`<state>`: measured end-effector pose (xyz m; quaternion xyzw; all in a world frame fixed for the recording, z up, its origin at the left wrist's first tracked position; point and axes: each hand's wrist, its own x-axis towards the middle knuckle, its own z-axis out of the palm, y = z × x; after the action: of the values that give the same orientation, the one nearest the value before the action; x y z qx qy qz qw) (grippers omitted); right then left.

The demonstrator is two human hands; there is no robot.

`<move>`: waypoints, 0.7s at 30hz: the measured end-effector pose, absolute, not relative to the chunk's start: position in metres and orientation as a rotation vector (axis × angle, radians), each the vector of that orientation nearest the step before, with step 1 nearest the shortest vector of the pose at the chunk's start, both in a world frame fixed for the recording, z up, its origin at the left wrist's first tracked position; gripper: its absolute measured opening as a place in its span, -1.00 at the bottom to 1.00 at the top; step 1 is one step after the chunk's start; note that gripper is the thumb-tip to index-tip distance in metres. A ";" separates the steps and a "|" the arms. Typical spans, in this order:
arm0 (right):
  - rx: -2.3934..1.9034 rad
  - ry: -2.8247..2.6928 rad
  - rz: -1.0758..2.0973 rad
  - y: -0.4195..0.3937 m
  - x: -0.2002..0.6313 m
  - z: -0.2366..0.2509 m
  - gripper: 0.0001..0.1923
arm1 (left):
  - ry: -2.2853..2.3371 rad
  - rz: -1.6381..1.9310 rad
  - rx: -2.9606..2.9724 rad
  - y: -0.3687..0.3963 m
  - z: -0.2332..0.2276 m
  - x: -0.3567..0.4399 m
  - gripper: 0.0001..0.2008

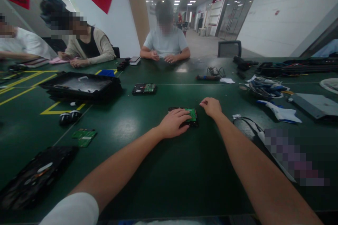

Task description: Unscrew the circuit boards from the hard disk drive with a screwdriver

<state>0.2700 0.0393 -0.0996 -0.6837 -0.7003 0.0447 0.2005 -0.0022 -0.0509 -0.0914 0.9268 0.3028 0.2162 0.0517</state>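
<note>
My left hand [174, 123] lies over a hard drive [194, 115], its fingers across the top and the thumb at the near edge, steadying it on the green table. A green circuit board shows on the drive's upper face; the rest is covered by my hand. Just right of the drive, slightly apart from it, my right hand [212, 107] is closed in a pinch. Something small and dark may be at its fingertips, too small to name. A second hard drive [144, 88] with a part-green board sits farther back to the left.
On the left are a black casing [81, 86], loose green circuit boards [84, 137] and a dark flat housing [39, 175]. A grey metal box [315, 105], a cable bundle [266, 87] and a screwdriver-like tool [208, 77] lie rightward. Several people sit across the table.
</note>
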 end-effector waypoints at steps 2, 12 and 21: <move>-1.885 -1.976 0.119 0.040 0.271 -0.101 -0.84 | 0.916 0.656 2.826 -0.051 -0.091 -0.002 -0.55; -1.860 -2.024 0.089 0.040 0.269 -0.101 -0.83 | 0.905 0.675 2.831 -0.051 -0.090 -0.002 -0.57; -1.934 -2.068 0.062 0.037 0.263 -0.099 -0.77 | 0.915 0.656 2.826 -0.051 -0.090 -0.002 -0.56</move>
<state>0.2634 0.0370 -0.0986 -0.6747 -0.7215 0.0218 0.1542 -0.0024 -0.0510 -0.0904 0.9278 0.3006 0.2155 0.0499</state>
